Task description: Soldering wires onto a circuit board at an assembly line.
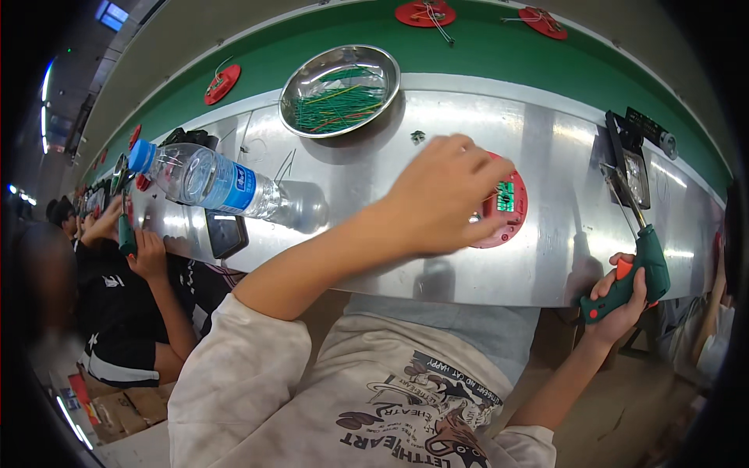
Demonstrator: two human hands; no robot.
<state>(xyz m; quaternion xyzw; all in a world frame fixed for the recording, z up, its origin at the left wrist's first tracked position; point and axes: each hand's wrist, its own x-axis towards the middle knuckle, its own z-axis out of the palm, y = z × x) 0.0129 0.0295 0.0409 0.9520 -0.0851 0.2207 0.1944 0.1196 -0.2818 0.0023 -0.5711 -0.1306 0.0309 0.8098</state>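
My left hand (pixel 449 195) reaches across the metal table over a red disc (pixel 516 222), its fingers bent around the disc's left side. A small green circuit board (pixel 505 196) sits on the disc; the hand hides the part left of it. On the right, my right hand (pixel 624 300) is wrapped around a dark green soldering gun (pixel 646 269) with an orange trigger. Its metal tip points up and away, near a black stand (pixel 636 168). A tiny dark piece (pixel 417 136) lies just beyond my left hand.
A steel bowl (pixel 388 97) with green, yellow and red wires is at the far middle. A clear water bottle (pixel 204 179) and a dark phone (pixel 226 234) are on the left. Red discs with wires (pixel 425 13) lie on the green strip (pixel 484 51). A co-worker (pixel 133 288) sits left.
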